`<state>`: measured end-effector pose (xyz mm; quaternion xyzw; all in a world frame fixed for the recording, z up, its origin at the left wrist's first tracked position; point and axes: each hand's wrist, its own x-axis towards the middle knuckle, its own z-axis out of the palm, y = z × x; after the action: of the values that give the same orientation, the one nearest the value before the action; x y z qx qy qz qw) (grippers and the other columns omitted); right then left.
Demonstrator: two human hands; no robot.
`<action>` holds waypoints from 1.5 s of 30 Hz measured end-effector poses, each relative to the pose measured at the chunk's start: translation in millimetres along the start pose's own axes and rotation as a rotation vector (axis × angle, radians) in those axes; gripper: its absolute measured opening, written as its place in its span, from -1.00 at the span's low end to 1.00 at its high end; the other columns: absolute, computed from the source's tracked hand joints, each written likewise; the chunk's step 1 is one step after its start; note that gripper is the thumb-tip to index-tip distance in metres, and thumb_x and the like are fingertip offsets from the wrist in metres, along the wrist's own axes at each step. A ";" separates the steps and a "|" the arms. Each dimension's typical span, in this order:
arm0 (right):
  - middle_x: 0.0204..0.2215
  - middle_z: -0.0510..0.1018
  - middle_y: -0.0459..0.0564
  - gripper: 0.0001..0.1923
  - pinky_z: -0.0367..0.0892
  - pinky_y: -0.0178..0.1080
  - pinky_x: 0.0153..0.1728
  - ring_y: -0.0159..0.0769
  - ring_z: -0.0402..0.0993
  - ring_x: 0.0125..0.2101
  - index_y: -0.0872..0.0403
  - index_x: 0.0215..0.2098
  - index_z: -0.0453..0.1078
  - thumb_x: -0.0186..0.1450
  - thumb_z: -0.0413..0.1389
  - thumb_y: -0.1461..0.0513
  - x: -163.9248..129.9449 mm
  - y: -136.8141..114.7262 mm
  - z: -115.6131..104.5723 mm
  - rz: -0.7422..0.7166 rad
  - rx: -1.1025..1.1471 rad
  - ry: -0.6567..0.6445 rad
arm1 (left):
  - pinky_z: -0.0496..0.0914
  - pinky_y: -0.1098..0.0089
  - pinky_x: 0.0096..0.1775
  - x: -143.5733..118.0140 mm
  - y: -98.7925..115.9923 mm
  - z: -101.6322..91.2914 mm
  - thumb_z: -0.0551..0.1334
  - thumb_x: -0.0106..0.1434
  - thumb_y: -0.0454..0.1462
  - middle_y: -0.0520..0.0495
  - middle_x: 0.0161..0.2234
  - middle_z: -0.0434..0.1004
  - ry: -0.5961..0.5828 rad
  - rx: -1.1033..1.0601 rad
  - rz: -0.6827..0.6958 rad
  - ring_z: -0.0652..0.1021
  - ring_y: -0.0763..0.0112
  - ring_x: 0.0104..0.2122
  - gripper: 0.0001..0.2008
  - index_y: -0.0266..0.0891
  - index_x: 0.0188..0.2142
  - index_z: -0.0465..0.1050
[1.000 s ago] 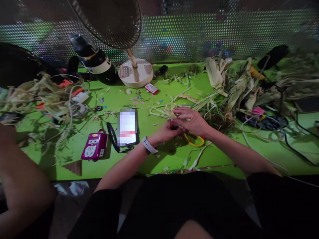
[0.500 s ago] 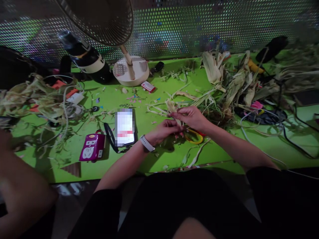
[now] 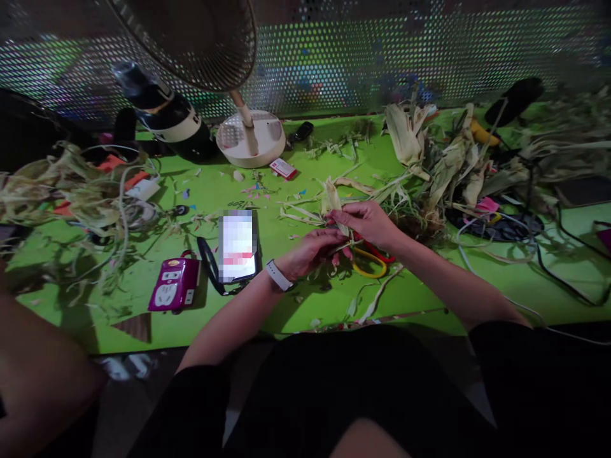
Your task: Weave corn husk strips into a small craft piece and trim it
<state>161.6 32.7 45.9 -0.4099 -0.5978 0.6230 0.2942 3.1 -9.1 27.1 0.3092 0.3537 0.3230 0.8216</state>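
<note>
Dim light is falling from above, leaving the green worktop (image 3: 305,305) bright while its edges are sinking into dark. Wide-angle distortion is bending the far edge, and the corners are blurring.

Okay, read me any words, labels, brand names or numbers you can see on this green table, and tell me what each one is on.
None can be read.
Phone: screen blurred out.
Purple power strip: markings too small.
Small red and white box: print too small.
Black and cream bottle: dark marks on its band, too blurred.
Green table: a dark scribble above the phone, illegible.
Watch on the left wrist: no face showing.
</note>
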 end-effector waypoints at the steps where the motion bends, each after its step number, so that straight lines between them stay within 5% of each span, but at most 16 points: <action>1: -0.66 0.41 -0.15 -0.54 0.20 -0.32 -0.63 -0.42 0.30 -0.65 0.09 -0.49 0.46 0.11 0.20 -0.15 0.1 -0.3 0.4 -0.019 -0.005 0.012 | 0.21 0.53 -0.59 0.0 -0.2 0.5 0.36 0.07 -0.24 -0.07 -0.52 0.55 0.005 -0.005 -0.003 0.38 0.61 -0.66 -0.82 -0.35 -0.44 0.49; 10: -0.51 0.56 -0.06 -0.54 0.32 -0.29 -0.40 -0.33 0.44 -0.44 0.09 -0.48 0.53 0.16 0.17 -0.14 5.3 9.3 1.3 -0.190 -0.130 0.097 | 0.27 0.60 -0.48 1.0 -4.4 0.0 0.43 -0.03 -0.34 0.03 -0.57 0.49 0.130 -0.021 0.029 0.44 0.64 -0.56 -0.88 -0.35 -0.51 0.54; 19: -0.47 0.58 -0.05 -0.48 0.36 -0.24 -0.33 -0.30 0.48 -0.39 0.08 -0.49 0.51 0.19 0.09 -0.19 3.5 9.1 4.2 -0.241 -0.183 0.140 | 0.25 0.56 -0.51 1.7 -5.5 -2.3 0.44 -0.04 -0.32 -0.02 -0.60 0.50 0.096 0.003 -0.009 0.44 0.61 -0.58 -0.86 -0.37 -0.49 0.56; 24: -0.23 0.58 0.06 -0.53 0.34 -0.15 -0.12 -0.21 0.48 -0.20 0.10 -0.22 0.50 0.20 0.15 -0.12 4.1 -3.8 -14.5 -0.349 -0.440 0.201 | 0.15 0.58 -0.59 -0.3 5.9 -4.6 0.42 0.01 -0.25 0.00 -0.58 0.50 0.124 -0.043 0.115 0.35 0.67 -0.65 -0.82 -0.36 -0.49 0.53; 26: -0.21 0.55 0.10 -0.58 0.29 -0.11 -0.06 -0.17 0.44 -0.14 0.11 -0.25 0.48 0.24 0.13 -0.08 3.2 -10.1 -22.7 -0.423 -0.579 0.260 | 0.12 0.58 -0.61 -1.1 11.0 -6.8 0.41 0.03 -0.24 0.01 -0.59 0.48 0.155 -0.051 0.153 0.32 0.69 -0.67 -0.81 -0.36 -0.49 0.51; 33: -0.39 0.52 -0.03 -0.62 0.24 -0.27 -0.27 -0.31 0.40 -0.34 0.10 -0.35 0.42 0.33 0.01 -0.03 1.6 -20.2 -36.7 -0.280 -0.685 -0.207 | 0.11 0.58 -0.60 -0.4 14.0 -10.6 0.43 0.01 -0.24 0.04 -0.60 0.44 0.193 -0.040 0.189 0.33 0.68 -0.65 -0.79 -0.34 -0.47 0.48; 45: -0.47 0.40 -0.04 -0.61 0.17 -0.29 -0.36 -0.33 0.30 -0.42 0.08 -0.39 0.28 0.40 -0.10 -0.02 8.0 -13.8 -41.0 -0.388 -0.815 -0.247 | 0.24 0.58 -0.47 1.1 9.4 -6.8 0.49 -0.11 -0.26 0.05 -0.51 0.49 0.217 -0.108 0.258 0.39 0.67 -0.54 -0.75 -0.33 -0.45 0.55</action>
<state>191.3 61.7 60.3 -0.2954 -0.8899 0.3150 0.1472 -4.6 -0.7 29.8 0.2709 0.3798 0.4757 0.7457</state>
